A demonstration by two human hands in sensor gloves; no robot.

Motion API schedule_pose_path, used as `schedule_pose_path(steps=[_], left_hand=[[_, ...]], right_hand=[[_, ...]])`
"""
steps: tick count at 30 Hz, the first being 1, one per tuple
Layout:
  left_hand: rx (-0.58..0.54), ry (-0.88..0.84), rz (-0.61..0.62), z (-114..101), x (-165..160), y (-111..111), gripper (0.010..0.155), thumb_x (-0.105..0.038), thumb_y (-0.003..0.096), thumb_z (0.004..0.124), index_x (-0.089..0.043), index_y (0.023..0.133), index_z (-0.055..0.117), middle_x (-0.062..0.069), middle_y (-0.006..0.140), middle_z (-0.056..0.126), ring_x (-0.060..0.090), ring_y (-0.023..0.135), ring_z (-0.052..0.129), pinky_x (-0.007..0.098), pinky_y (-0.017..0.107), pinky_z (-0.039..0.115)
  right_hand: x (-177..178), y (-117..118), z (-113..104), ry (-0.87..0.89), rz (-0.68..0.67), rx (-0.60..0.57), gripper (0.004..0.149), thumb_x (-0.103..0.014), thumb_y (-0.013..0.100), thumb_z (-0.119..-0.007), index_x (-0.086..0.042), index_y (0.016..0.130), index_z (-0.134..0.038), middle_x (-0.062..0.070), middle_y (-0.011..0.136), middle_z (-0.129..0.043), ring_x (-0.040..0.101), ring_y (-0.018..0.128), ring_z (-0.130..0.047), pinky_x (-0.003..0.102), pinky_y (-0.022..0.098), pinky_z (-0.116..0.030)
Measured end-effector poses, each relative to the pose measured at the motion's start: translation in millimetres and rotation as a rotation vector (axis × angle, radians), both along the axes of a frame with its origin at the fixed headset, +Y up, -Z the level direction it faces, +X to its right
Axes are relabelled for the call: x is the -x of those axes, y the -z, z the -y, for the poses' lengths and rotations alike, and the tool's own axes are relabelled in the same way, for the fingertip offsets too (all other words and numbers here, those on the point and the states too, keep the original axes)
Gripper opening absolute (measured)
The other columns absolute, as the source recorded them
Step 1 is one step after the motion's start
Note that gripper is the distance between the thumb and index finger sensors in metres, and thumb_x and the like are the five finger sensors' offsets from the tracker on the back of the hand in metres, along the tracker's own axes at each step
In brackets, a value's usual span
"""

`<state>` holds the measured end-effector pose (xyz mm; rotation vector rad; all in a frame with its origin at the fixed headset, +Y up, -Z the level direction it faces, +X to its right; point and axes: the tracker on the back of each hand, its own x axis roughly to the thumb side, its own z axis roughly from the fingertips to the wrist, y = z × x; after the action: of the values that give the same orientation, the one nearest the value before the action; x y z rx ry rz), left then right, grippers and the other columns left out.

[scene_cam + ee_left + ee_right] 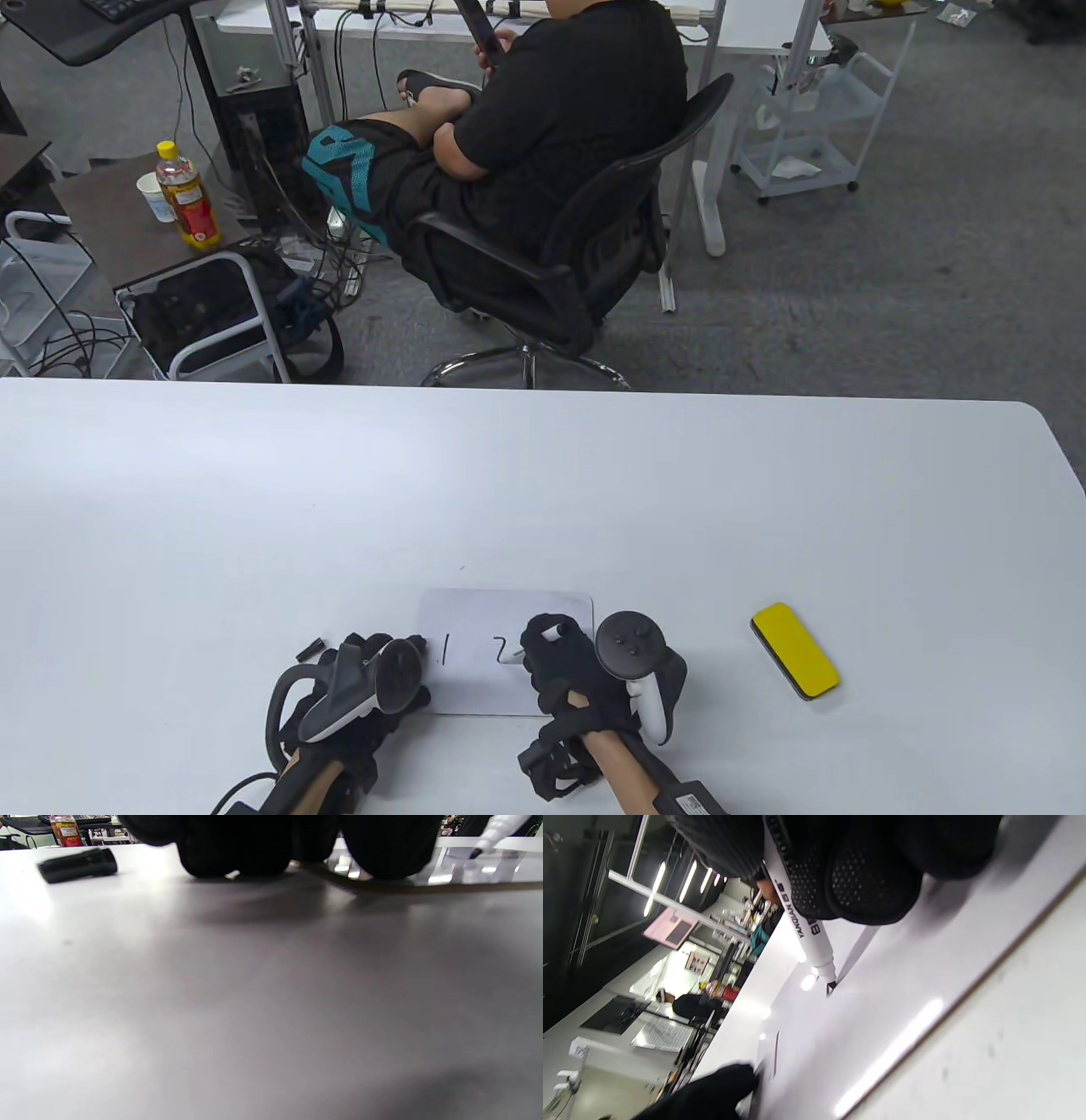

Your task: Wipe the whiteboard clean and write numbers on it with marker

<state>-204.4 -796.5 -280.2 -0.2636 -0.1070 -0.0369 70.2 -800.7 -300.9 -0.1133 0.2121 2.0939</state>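
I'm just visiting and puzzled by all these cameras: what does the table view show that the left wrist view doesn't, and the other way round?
Only the table view shows the yellow eraser, the written 1 and 2 on the whiteboard, both hands, left hand and right hand, and a seated person behind.

Only the left wrist view shows the marker's black tip up close, touching the board.

Both show the marker, the black cap lying on the table, and the bottle.

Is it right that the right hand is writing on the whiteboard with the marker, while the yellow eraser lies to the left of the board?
Not quite. The yellow eraser lies to the right of the whiteboard, as the table view shows. The right hand does write with the marker.
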Motion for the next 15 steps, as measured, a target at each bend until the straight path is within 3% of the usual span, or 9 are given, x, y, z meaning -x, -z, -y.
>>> schedule_pose_path(steps=[4, 12, 15], left_hand=[[0.002, 0.003, -0.001, 0.0, -0.2, -0.2, 0.063, -0.062, 0.0535, 0.075, -0.039, 0.112, 0.063, -0.004, 0.106, 0.074, 0.024, 0.097, 0.075, 0.047, 0.075, 0.067], [0.003, 0.003, -0.002, 0.0, -0.4, -0.2, 0.063, -0.062, 0.0535, 0.075, -0.039, 0.112, 0.063, -0.003, 0.106, 0.074, 0.024, 0.097, 0.075, 0.047, 0.076, 0.067], [0.006, 0.003, -0.002, -0.2, -0.3, 0.0, 0.063, -0.062, 0.0536, 0.075, -0.039, 0.112, 0.063, -0.003, 0.106, 0.074, 0.024, 0.097, 0.075, 0.047, 0.076, 0.067]], right_hand=[[-19.1, 4.5, -4.5, 0.085, 0.103, -0.027, 0.045, -0.037, 0.059, -0.077, -0.011, 0.095, -0.070, 0.020, 0.075, -0.092, 0.028, 0.055, -0.097, 0.045, 0.042, -0.081], [-40.5, 4.9, 1.9, 0.004, 0.155, -0.021, 0.046, -0.036, 0.059, -0.077, -0.010, 0.096, -0.069, 0.021, 0.076, -0.092, 0.030, 0.058, -0.096, 0.045, 0.044, -0.081], [-43.2, -6.2, 1.2, 0.003, 0.082, -0.010, 0.046, -0.036, 0.059, -0.077, -0.010, 0.096, -0.070, 0.021, 0.076, -0.092, 0.029, 0.056, -0.096, 0.045, 0.043, -0.081]])
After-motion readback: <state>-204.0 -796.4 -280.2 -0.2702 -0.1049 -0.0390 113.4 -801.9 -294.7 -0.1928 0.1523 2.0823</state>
